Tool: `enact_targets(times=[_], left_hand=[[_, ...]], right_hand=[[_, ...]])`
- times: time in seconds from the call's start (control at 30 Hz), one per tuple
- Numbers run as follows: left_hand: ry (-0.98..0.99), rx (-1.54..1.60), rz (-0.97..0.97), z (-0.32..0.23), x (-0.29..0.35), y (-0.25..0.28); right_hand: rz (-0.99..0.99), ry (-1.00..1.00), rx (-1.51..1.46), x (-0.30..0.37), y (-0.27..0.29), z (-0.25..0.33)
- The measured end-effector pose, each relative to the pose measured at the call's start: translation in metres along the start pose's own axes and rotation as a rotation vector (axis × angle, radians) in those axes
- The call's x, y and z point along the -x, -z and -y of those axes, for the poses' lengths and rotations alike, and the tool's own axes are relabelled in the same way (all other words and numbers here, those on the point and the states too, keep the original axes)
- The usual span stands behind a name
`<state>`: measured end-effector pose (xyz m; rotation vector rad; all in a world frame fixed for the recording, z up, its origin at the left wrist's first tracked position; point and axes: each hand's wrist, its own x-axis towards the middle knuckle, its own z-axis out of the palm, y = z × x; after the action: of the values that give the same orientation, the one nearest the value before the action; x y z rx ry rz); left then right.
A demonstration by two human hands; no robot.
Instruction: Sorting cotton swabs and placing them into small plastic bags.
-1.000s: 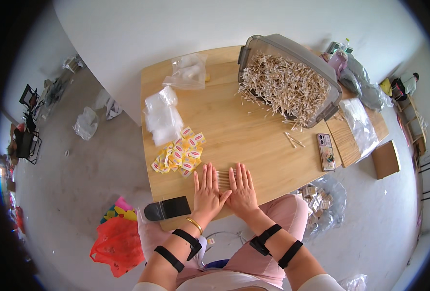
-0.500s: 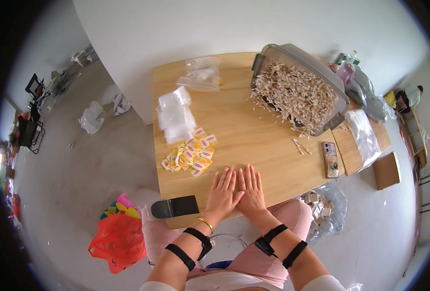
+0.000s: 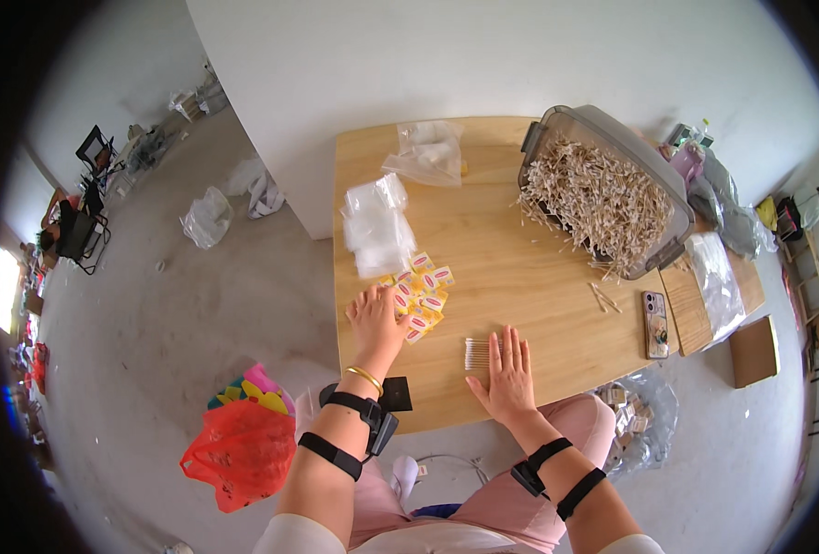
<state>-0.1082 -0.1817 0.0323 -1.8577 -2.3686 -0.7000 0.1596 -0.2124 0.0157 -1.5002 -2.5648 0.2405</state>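
My left hand [image 3: 375,319] rests over the left part of a pile of small yellow-and-white printed cards [image 3: 425,295], fingers apart. Some cards are hidden beneath it, and I see none lifted. My right hand [image 3: 509,379] lies flat near the table's front edge, its fingers stretched out over a neat row of cotton swabs [image 3: 475,355]. The left ends of the row stick out beside its index finger; the rest is covered. Farther back, a grey plastic bin [image 3: 645,138] tips toward me, heaped with loose cotton swabs [image 3: 599,198].
Clear plastic bags [image 3: 377,226] are stacked behind the cards, with another bag [image 3: 428,152] beyond. A few stray swabs [image 3: 603,297] and a phone [image 3: 655,325] lie at right. A black flat object [image 3: 397,394] sits at the front left edge. A red bag [image 3: 239,452] is on the floor.
My left hand has left the right hand's side and moved left onto the cards. My right hand has stayed over the swab row, whose left ends now show. The view has shifted slightly.
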Motion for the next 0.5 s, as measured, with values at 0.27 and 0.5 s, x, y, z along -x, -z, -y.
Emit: enact_targets(times=[0.27,0.5], left_hand=[[0.076,0.138,0.141,0.013,-0.010,-0.005],[0.055,0.258,0.179,0.018,-0.014,0.004]], right_hand=[[-0.011,0.003,0.014,0.001,0.000,-0.001],[-0.018,0.001,0.003,0.001,-0.001,-0.003]])
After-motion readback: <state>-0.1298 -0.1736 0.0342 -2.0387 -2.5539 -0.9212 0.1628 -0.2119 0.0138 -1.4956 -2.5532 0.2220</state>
